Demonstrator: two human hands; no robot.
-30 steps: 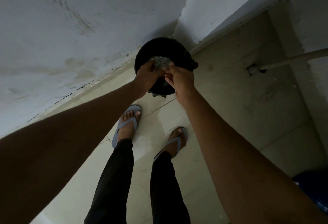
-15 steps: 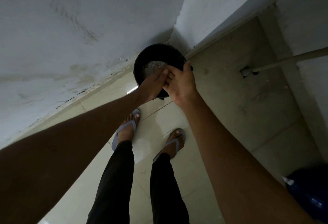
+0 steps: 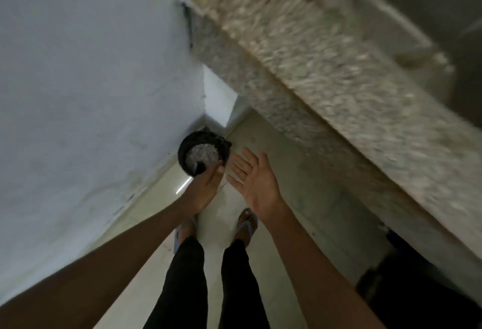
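A small round black bin with crumpled grey-white stuff inside stands on the floor in the corner by the wall. My left hand reaches down to its near rim, with fingertips at or over the edge; whether they hold anything is hidden. Just right of the bin my right hand hovers, palm up and fingers spread, holding nothing.
A speckled stone counter juts out overhead on the right, with a steel sink set in it. The white wall fills the left. My legs and sandalled feet stand on pale floor tiles. Dark objects sit under the counter at lower right.
My right hand has let go and drawn back from the bin, now spread wide. The view has swung upward, bringing the counter and sink into sight. The frame is blurred with motion.
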